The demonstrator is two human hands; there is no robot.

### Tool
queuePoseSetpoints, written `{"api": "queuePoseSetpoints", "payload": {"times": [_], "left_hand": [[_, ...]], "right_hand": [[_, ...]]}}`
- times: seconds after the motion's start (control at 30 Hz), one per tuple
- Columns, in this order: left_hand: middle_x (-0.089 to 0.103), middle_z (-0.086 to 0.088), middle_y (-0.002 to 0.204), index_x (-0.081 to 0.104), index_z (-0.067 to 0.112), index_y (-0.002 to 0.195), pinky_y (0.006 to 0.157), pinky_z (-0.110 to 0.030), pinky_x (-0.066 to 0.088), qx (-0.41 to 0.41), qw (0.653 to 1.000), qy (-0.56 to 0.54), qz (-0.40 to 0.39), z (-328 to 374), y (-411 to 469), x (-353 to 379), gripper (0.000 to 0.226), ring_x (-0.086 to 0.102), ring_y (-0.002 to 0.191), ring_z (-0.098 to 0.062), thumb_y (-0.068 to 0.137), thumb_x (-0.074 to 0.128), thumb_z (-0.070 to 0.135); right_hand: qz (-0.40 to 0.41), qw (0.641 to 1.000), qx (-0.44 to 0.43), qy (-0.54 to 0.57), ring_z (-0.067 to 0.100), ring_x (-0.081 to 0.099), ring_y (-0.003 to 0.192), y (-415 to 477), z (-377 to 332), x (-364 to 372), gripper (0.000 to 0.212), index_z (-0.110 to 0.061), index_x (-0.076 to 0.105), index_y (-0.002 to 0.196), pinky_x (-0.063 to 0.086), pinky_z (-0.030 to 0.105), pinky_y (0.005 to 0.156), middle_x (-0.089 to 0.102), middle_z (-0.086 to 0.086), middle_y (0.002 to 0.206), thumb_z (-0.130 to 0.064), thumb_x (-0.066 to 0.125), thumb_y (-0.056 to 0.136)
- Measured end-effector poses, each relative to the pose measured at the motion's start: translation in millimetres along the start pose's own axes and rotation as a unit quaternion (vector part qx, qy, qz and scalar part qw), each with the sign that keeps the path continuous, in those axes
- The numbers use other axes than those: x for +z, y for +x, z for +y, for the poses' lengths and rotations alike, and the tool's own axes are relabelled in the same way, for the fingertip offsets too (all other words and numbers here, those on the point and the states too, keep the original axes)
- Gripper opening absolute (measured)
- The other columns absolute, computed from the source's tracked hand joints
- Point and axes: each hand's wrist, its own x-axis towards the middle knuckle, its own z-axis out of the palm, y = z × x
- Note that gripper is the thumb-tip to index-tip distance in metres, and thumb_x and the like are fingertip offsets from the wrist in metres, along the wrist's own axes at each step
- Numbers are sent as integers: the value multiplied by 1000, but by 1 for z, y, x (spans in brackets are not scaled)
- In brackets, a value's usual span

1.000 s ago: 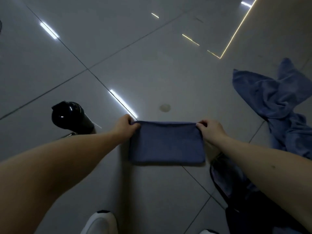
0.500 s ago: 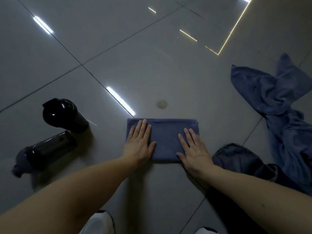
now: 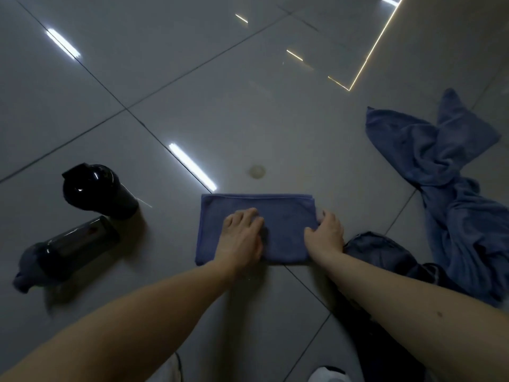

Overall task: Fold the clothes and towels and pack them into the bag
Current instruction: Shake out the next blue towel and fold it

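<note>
Progress: early-to-mid, my guess. One folded towel (image 3: 283,213) sits flat on the floor (image 3: 248,119) at centre frame, a neat blue rectangle with squared edges and several layers showing at its right end. Probably one more fold to go, right side over left, then packing.

Right hand (image 3: 326,235) grips the towel's right edge, thumb on top and fingers curled round the end. Left hand (image 3: 242,238) rests on the towel's middle with its fingers bent. I can't tell if it pinches the cloth or only presses it down.

Left to do: the loose towel (image 3: 429,150) at right of frame is crumpled and unfolded. A dark heap (image 3: 385,255) at lower right touches the folded towel's corner. It could be clothes or the bag, I can't tell which. Nothing visibly packed yet.

Off-task: an upright bottle (image 3: 93,188) and a lying bottle (image 3: 71,249) at left, well apart from the towel.
</note>
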Motion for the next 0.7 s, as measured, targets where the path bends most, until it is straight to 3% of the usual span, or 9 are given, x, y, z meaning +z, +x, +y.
{"api": "queuePoseSetpoints", "payload": {"times": [0.07,0.2,0.37,0.47,0.53,0.6,0.7], "left_hand": [[57,-4,123,64,19,112,90,-41,38,48,999,-8,-21,17,-1,5,32,51,107,-28,85,51,32],[60,-5,111,69,18,101,71,-37,43,58,997,1,-49,29,-11,19,42,54,93,-30,78,41,37],[57,-4,122,67,17,112,80,-41,43,44,997,-12,-63,28,-14,22,42,51,102,-30,81,47,36],[59,-3,123,69,17,109,86,-42,45,23,996,-77,-44,25,-14,10,38,52,106,-29,85,46,34],[58,-3,128,68,17,110,94,-42,42,-38,995,-93,3,17,-17,1,31,52,114,-29,86,54,30],[51,-4,137,63,18,120,102,-43,35,-166,979,-104,51,4,-22,-10,34,44,125,-29,88,58,28],[48,-9,135,55,15,127,104,-44,34,-369,911,-160,86,-21,-29,-29,40,41,124,-30,88,59,25]], "right_hand": [[-23,998,55,10,36,54,120,3,-3,-1,53,-11,49,131,47,45,100,54,13,133,-27,66,84],[-71,987,126,69,35,64,98,7,-9,0,46,-11,52,113,55,41,84,64,12,112,-26,74,75],[-110,978,143,104,33,70,87,13,-8,-1,54,-6,69,104,62,44,78,72,13,100,-30,72,55],[-131,978,127,102,34,69,90,8,-17,-12,43,-4,68,104,60,41,78,71,15,102,-25,71,68],[-140,980,94,107,35,68,90,2,-29,-20,34,-7,67,102,60,44,81,71,15,101,-22,66,72],[-133,984,42,110,33,66,91,-8,-44,-25,28,-12,66,104,57,41,81,70,12,100,-19,64,77],[-125,985,-27,118,24,59,88,-27,-72,-26,32,-13,59,113,45,31,74,64,5,101,-16,66,82]]}}
